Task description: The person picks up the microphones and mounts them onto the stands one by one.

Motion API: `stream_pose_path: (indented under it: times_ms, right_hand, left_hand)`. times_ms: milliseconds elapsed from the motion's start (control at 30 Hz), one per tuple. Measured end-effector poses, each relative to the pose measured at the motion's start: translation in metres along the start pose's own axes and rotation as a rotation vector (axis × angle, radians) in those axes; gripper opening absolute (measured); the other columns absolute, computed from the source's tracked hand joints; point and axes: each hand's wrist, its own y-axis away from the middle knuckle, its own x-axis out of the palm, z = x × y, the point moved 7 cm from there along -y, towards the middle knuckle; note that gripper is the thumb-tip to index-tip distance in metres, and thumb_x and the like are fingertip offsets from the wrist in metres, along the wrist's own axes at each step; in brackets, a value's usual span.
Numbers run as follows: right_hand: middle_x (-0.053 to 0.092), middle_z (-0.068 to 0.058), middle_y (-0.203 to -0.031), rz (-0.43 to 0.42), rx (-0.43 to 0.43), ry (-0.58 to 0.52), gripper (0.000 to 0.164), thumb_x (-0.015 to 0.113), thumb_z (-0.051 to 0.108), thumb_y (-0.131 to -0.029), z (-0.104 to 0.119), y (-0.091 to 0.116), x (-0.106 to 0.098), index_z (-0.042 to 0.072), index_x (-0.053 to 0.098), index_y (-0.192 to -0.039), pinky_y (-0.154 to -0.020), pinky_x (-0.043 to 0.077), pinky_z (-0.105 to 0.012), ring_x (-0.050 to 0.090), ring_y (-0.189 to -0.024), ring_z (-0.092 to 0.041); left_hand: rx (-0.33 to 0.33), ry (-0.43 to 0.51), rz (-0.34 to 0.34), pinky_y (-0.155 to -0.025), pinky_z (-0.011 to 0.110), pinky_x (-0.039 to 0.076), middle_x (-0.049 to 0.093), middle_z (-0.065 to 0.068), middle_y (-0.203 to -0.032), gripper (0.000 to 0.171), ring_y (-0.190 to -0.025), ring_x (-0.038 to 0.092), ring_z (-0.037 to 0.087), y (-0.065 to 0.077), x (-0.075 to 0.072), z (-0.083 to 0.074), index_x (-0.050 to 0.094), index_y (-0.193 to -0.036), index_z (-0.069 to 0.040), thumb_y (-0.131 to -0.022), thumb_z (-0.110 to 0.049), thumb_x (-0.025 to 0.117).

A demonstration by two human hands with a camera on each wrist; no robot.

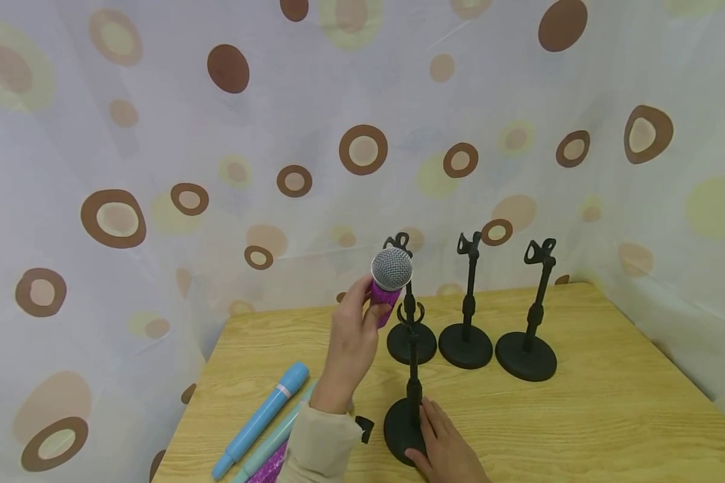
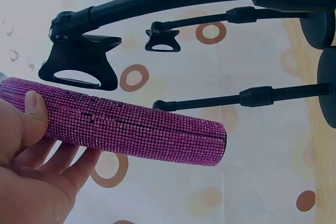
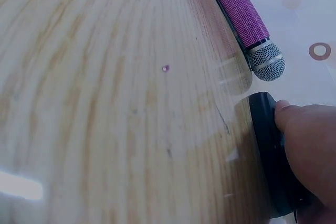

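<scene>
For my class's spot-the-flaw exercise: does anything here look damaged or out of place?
Yes: a tiny, shiny pinkish speck looks stray on the yellowish wood-grain table, and the purple rhinestone-covered microphone in the left hand shows dark, broken lines along its handle, perhaps where stones are missing.

In the head view, the right hand [image 1: 451, 448] is cropped at the bottom; a pale green tube [image 1: 270, 445] is partly covered by a sleeve [image 1: 320, 446].
</scene>
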Motion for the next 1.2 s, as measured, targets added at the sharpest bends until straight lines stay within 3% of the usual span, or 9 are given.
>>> stream_pose_path:
  times_ms: [133,400,533,733,867,1100,1200]
  right_hand:
    - [0.039,-0.024,-0.153,-0.009,-0.010,0.008,0.079,0.057,0.054,-0.094,0.002,0.001,-0.001,-0.008,0.047,-0.141,-0.115,0.037,-0.049,0.038,-0.142,-0.039]
    - [0.040,-0.024,-0.152,-0.032,-0.028,0.035,0.079,0.052,0.056,-0.096,0.004,0.003,0.000,-0.009,0.047,-0.140,-0.117,0.035,-0.046,0.039,-0.141,-0.038]
    - [0.041,-0.024,-0.152,-0.036,-0.030,0.044,0.079,0.050,0.057,-0.097,0.004,0.003,0.001,-0.009,0.048,-0.140,-0.118,0.034,-0.045,0.039,-0.142,-0.037]
    - [0.041,-0.024,-0.152,-0.034,-0.029,0.026,0.077,0.049,0.055,-0.098,0.004,0.002,0.003,-0.009,0.048,-0.140,-0.118,0.034,-0.044,0.039,-0.142,-0.038]
    - [0.041,-0.024,-0.152,-0.032,-0.027,0.022,0.076,0.049,0.054,-0.098,0.002,0.002,0.004,-0.009,0.048,-0.140,-0.118,0.034,-0.045,0.039,-0.142,-0.038]
    - [0.042,-0.025,-0.151,-0.036,-0.044,0.033,0.075,0.050,0.053,-0.098,0.000,0.002,0.003,-0.009,0.048,-0.140,-0.119,0.032,-0.045,0.039,-0.141,-0.039]
    - [0.042,-0.025,-0.151,-0.030,-0.044,0.026,0.075,0.050,0.053,-0.098,0.000,0.001,0.003,-0.009,0.048,-0.140,-0.119,0.031,-0.045,0.038,-0.142,-0.039]
  left_hand:
    - [0.048,0.030,0.012,-0.097,0.032,0.054,0.064,0.009,-0.131,0.045,-0.124,0.062,0.020,-0.005,0.003,-0.006,0.052,-0.137,-0.009,-0.094,-0.010,0.062]
    - [0.126,0.004,0.050,-0.108,0.031,0.047,0.060,0.008,-0.135,0.051,-0.127,0.058,0.019,-0.014,0.007,-0.017,0.051,-0.140,-0.009,-0.091,-0.007,0.064]
    - [0.147,0.027,0.093,-0.110,0.031,0.045,0.060,0.008,-0.135,0.051,-0.129,0.057,0.018,-0.015,0.010,-0.019,0.050,-0.140,-0.009,-0.091,-0.003,0.064]
    - [0.238,0.009,0.158,-0.103,0.032,0.050,0.061,0.009,-0.129,0.049,-0.111,0.062,0.019,-0.013,0.013,-0.022,0.050,-0.139,-0.007,-0.092,-0.003,0.064]
    - [0.299,0.016,0.208,-0.108,0.031,0.047,0.058,0.009,-0.136,0.051,-0.121,0.059,0.019,-0.012,0.016,-0.021,0.047,-0.140,-0.007,-0.092,-0.001,0.063]
    - [0.293,0.106,0.287,-0.114,0.031,0.041,0.052,0.009,-0.143,0.055,-0.135,0.051,0.021,-0.012,0.019,-0.018,0.044,-0.143,-0.009,-0.092,0.003,0.062]
    - [0.294,0.089,0.306,-0.113,0.031,0.041,0.050,0.010,-0.145,0.060,-0.134,0.051,0.021,-0.014,0.019,-0.019,0.041,-0.147,-0.008,-0.091,0.002,0.063]
